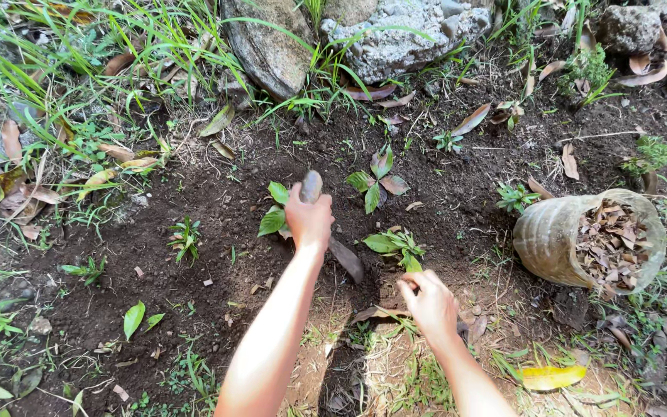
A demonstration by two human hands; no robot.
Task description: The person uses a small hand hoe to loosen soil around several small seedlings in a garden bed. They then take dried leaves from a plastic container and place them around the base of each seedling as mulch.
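Gripping a trowel handle, left hand clenched, right hand loosely curled beside a seedling

Woven basket of dry leaves lying on its side, well right of the fingers. Grey rocks beyond the fingertips. Yellow leaf lower right. Grass far left.

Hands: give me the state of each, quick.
Left hand: closed around a tool handle.
Right hand: loosely curled by a small seedling; grip unclear.
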